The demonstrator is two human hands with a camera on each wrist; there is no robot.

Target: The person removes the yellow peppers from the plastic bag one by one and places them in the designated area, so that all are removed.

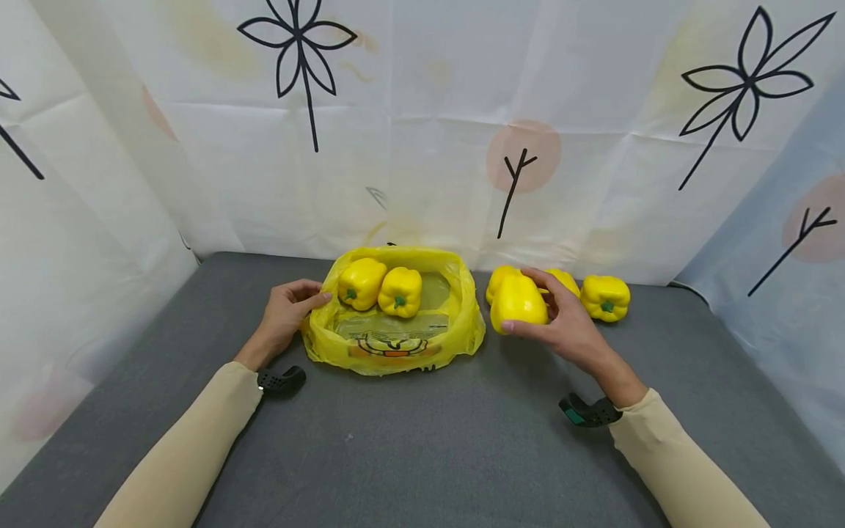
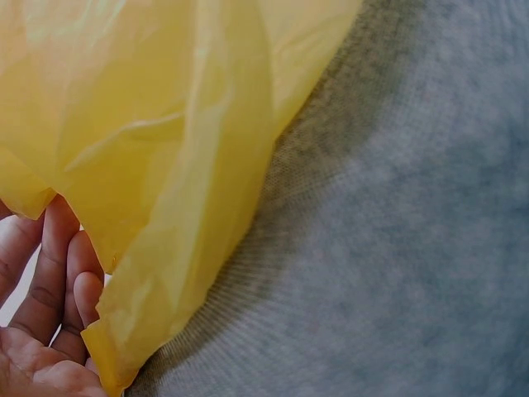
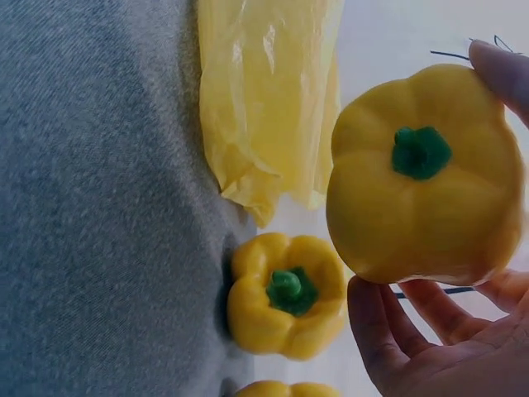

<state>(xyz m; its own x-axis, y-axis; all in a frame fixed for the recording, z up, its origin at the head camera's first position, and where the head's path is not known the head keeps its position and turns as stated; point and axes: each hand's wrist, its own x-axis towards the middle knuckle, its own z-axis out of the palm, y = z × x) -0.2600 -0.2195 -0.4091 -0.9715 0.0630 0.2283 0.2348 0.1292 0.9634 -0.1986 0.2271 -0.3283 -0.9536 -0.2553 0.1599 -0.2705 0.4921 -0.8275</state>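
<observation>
The right hand (image 1: 564, 319) is closed around a yellow pepper (image 1: 518, 302), thumb on one side and fingers on the other, holding it raised above the table (image 1: 422, 447) near its far edge, just right of a yellow bag (image 1: 468, 326). The left hand (image 1: 284, 317) grips the bag's rim on its left side.

The bag stands open near the table's far edge, and two peppers lie inside towards its left end: the left pepper (image 1: 361, 284) and, touching or nearly touching it, the right pepper (image 1: 400, 292). Three more sit along the far edge towards the far right corner. The held pepper partly covers the nearest pepper (image 1: 499, 277), the right hand hides much of the middle pepper (image 1: 564, 279), and the end pepper (image 1: 605, 298) is in plain sight.

The peppers are glossy, lobed and blocky. The bag is thin, crinkled plastic with a bulky rim and a dark line print on its front; the tabletop is grey and fabric-like. Behind hangs a creased pale curtain (image 1: 429, 88) with leaf drawings.

The right wrist view shows the held pepper's green stem, turned away from the head view. The left wrist view shows fingers bent against the bag's see-through film.
</observation>
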